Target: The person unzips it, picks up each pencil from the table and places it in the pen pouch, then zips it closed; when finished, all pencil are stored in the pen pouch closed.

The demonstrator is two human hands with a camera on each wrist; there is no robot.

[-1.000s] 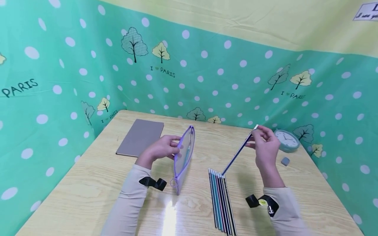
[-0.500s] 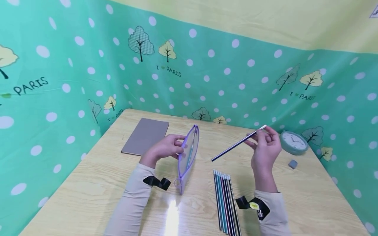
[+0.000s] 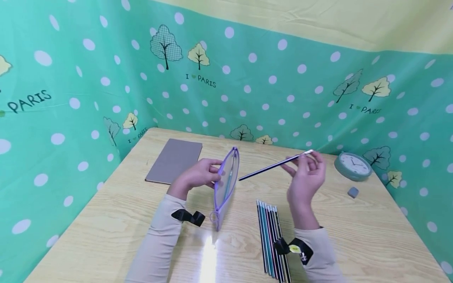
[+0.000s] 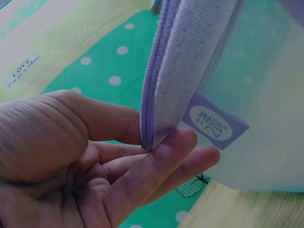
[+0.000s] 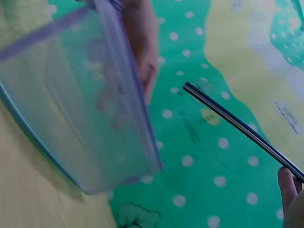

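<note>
Over the wooden table [image 3: 113,220], a translucent, purple-edged pouch [image 3: 222,190] gapes between 3 and 4 o'clock from the left hand [image 3: 198,175], whose thumb and fingers pinch its zipped rim. The pencil row [image 3: 268,236] lies at 7 o'clock from the right hand [image 3: 305,175], which pinches a single dark pencil [image 3: 270,167] near its pale end, the tip pointing between 8 and 9, near but outside the pouch.

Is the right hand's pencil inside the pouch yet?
No, the right wrist view shows green cloth between the pencil and the pouch.
</note>
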